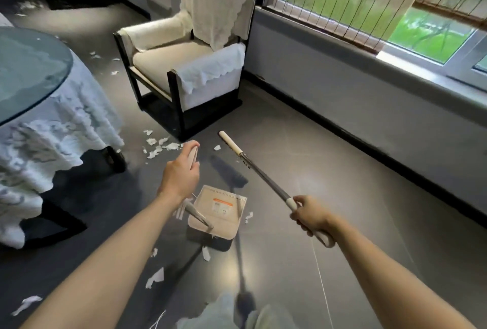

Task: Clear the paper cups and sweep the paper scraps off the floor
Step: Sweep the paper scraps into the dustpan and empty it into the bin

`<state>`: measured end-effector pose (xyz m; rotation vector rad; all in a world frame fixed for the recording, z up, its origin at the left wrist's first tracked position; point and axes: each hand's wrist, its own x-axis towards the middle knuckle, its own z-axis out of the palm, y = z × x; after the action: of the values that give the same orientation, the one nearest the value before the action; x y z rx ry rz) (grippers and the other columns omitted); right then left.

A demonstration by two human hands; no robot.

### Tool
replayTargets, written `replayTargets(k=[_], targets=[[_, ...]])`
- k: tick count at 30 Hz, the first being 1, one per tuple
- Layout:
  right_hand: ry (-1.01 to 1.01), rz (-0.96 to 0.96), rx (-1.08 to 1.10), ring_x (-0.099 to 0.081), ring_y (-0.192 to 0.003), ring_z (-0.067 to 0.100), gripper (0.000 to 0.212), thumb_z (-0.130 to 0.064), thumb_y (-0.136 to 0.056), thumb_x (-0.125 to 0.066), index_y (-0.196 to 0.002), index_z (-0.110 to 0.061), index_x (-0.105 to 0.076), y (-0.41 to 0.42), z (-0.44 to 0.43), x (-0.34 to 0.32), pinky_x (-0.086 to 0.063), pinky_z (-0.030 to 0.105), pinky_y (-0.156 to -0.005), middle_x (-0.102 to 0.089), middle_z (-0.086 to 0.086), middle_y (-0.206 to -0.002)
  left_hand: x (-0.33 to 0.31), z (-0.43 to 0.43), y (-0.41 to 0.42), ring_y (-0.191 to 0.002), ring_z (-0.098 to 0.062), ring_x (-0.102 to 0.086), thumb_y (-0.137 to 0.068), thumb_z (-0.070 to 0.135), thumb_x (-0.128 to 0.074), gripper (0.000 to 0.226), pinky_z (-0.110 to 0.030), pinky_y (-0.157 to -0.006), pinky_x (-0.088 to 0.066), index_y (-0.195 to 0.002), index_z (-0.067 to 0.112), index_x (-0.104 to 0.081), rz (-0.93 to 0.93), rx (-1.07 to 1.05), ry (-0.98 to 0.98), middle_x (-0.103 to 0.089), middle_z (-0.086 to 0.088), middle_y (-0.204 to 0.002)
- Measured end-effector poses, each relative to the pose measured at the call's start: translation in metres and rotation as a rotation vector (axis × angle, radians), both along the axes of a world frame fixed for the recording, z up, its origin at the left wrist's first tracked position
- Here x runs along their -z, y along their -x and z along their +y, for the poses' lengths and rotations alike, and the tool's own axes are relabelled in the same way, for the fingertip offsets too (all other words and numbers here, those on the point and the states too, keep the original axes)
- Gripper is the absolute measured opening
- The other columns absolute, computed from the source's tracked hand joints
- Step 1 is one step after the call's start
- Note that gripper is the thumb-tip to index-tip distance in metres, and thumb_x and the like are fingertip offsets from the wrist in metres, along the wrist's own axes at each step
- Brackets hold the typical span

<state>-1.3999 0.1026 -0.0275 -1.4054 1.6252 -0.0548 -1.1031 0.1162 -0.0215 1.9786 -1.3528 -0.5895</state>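
Note:
My left hand (180,173) grips the cream top of the dustpan handle. The beige dustpan (208,223) stands on the dark floor just below that hand. My right hand (312,216) grips a metal broom pole (259,172) near its white lower grip. The pole slants up and left to a cream tip near the armchair's base. The broom's head is not clearly visible. White paper scraps (158,147) lie in a cluster in front of the armchair. More scraps (155,277) are scattered near the dustpan and by my left arm. No paper cups are in view.
A round glass-topped table (39,107) with a white lace cloth stands at the left. A cream armchair (184,70) on a dark frame sits ahead. A wall with a dark skirting board (369,149) and a window runs along the right. More scraps lie in the far left corner.

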Motion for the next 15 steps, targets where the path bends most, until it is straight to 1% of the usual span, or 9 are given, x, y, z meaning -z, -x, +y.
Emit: replayTargets(k=[3,5,8,11,13,15], targets=[[-0.010,0.009,-0.073,-0.038,-0.044,0.017,0.011,0.003,-0.090,-0.044,-0.094,-0.005,-0.049,0.011,-0.071,0.001,-0.033,0.019,-0.033,-0.042,0.009,-0.063,-0.009,-0.048,0.012,-0.074,-0.034,-0.055,-0.090,0.011,-0.048,0.039,-0.034,-0.066,-0.042,-0.124,0.031,-0.046,-0.022,-0.051,0.010,-0.063,-0.014,-0.089],[-0.009,0.028,-0.112,-0.039,-0.045,0.018,0.010,0.003,-0.089,-0.045,-0.093,-0.006,-0.050,0.019,-0.123,0.007,-0.034,0.020,-0.034,-0.044,0.009,-0.063,-0.009,-0.080,0.021,-0.074,-0.035,-0.056,-0.090,0.009,-0.049,0.039,-0.035,-0.066,-0.044,-0.124,0.029,-0.047,-0.020,-0.100,0.010,-0.063,-0.012,-0.087],[-0.021,0.070,-0.208,-0.040,-0.044,0.019,0.009,0.002,-0.089,-0.047,-0.091,-0.006,-0.050,0.033,-0.206,0.023,-0.035,0.020,-0.034,-0.045,0.010,-0.062,-0.001,-0.128,0.041,-0.076,-0.035,-0.057,-0.091,0.010,-0.049,0.040,-0.037,-0.067,-0.048,-0.125,0.032,-0.047,0.010,-0.169,-0.012,-0.061,-0.012,-0.089],[-0.034,0.108,-0.298,-0.040,-0.042,0.019,0.008,0.002,-0.087,-0.047,-0.088,-0.005,-0.050,0.047,-0.290,0.041,-0.036,0.021,-0.035,-0.045,0.010,-0.060,0.019,-0.172,0.064,-0.075,-0.034,-0.057,-0.091,0.013,-0.048,0.040,-0.037,-0.067,-0.048,-0.124,0.037,-0.045,0.029,-0.253,-0.053,-0.060,-0.015,-0.091],[-0.051,0.142,-0.355,-0.040,-0.044,0.018,0.009,0.001,-0.086,-0.045,-0.088,-0.006,-0.050,0.056,-0.340,0.050,-0.036,0.020,-0.036,-0.046,0.010,-0.062,0.030,-0.197,0.080,-0.079,-0.032,-0.058,-0.092,0.015,-0.046,0.041,-0.039,-0.071,-0.051,-0.124,0.040,-0.043,0.055,-0.327,-0.085,-0.060,-0.014,-0.096],[-0.057,0.167,-0.411,-0.041,-0.046,0.019,0.010,0.000,-0.086,-0.043,-0.086,-0.008,-0.050,0.062,-0.383,0.058,-0.037,0.020,-0.037,-0.048,0.010,-0.065,0.040,-0.219,0.095,-0.082,-0.032,-0.057,-0.093,0.016,-0.047,0.040,-0.038,-0.072,-0.049,-0.126,0.038,-0.043,0.062,-0.386,-0.122,-0.059,-0.015,-0.096]])
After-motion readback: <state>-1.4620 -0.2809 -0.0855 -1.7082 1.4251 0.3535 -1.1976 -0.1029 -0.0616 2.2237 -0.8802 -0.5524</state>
